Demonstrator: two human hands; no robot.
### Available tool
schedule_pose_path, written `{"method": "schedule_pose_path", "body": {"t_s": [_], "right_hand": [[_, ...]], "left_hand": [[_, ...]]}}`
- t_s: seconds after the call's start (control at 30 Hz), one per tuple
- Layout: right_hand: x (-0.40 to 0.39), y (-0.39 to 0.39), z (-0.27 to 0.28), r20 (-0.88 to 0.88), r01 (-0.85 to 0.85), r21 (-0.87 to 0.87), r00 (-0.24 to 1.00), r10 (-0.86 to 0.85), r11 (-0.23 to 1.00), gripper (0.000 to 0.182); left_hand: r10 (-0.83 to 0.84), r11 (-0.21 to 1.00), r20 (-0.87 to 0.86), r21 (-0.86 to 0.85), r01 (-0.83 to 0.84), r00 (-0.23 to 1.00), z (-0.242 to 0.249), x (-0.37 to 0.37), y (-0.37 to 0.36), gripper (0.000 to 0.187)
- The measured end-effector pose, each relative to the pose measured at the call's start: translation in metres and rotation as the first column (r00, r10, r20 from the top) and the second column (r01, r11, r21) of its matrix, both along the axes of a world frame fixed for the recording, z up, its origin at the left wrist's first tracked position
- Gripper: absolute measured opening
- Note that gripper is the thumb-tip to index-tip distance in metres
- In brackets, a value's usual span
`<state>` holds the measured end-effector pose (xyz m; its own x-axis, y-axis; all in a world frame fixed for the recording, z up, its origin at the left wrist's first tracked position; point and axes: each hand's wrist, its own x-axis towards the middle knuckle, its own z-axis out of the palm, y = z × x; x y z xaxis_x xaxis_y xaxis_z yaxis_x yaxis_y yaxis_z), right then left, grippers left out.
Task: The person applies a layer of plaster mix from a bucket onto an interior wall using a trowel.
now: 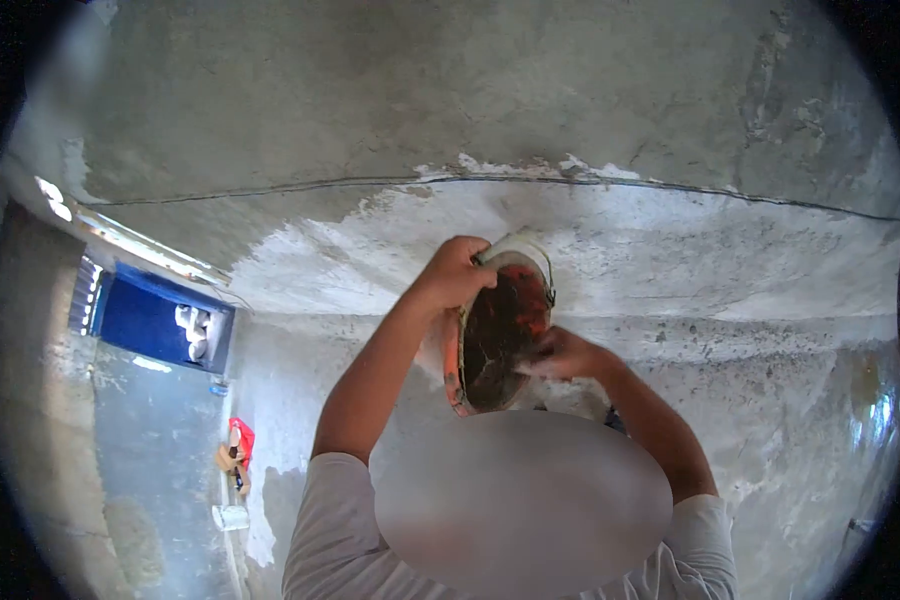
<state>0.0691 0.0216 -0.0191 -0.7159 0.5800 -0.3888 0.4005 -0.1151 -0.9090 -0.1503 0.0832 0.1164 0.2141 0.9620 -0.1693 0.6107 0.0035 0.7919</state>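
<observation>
My left hand point(457, 273) is closed around the upper rim of a round orange-red bucket point(452, 362). The bucket is tilted so its mouth faces the camera, and its inside looks dark brown and grimy with orange patches. A thin wire handle point(550, 268) loops up at its upper right. At the lower right of the rim is my right hand point(565, 356), its fingers bent toward the bucket's mouth. Motion smears those fingers, with a pale blur at their tips, so what they hold cannot be made out.
A grey wall point(470, 90) with a whitish patched band and a long cable point(350, 183) spans the view. At left are a blue panel point(145, 310), a red bag point(242, 440) and a white container point(230, 517) near the wall's foot. A blurred oval covers the lower middle.
</observation>
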Motion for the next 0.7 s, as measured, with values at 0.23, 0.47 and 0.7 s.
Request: {"method": "schedule_pose_path", "body": {"t_s": [0.23,0.47,0.7], "right_hand": [[-0.001,-0.017,-0.041,-0.493,-0.031,-0.579,0.809,-0.319,0.814,0.042],[0.078,0.032,0.036,-0.643,0.069,-0.494,0.642,-0.418,0.866,0.047],[0.136,0.073,0.247,-0.83,0.602,0.105,0.492,-0.264,0.792,0.045]], "left_hand": [[0.385,0.921,0.269,-0.175,-0.349,0.883,0.016,-0.056,-0.046,0.032],[0.551,0.752,0.674,-0.145,-0.643,0.492,-0.003,-0.111,-0.082,0.042],[0.471,0.646,0.854,-0.162,-0.745,0.222,-0.063,-0.101,-0.092,0.049]]}}
